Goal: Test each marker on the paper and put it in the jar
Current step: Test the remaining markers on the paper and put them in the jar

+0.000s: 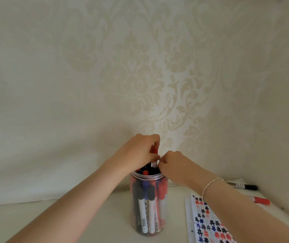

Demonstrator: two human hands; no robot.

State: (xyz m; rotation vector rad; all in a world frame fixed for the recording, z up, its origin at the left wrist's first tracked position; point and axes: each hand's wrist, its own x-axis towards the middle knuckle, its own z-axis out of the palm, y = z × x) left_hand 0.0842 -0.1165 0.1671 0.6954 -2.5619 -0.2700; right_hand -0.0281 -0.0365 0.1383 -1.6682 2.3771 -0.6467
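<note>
fingers [155, 142] of the left hand [140, 151] pinched a red marker [155, 156] above the full jar [149, 204] — right hand [173, 163] curled, hold unclear — next, probably ease it between the others.

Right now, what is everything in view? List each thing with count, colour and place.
jar: one, clear plastic, centre of the table, packed with red, blue and black capped markers
red marker: one, upright above the jar mouth, held
loose markers: two, right of the paper; black-capped, red-capped
paper: one, white with red, blue and black marks, right of the jar
table: white
bracelet: one, right wrist
hands: left grips the red marker; right at the jar mouth, fingers curled
</note>
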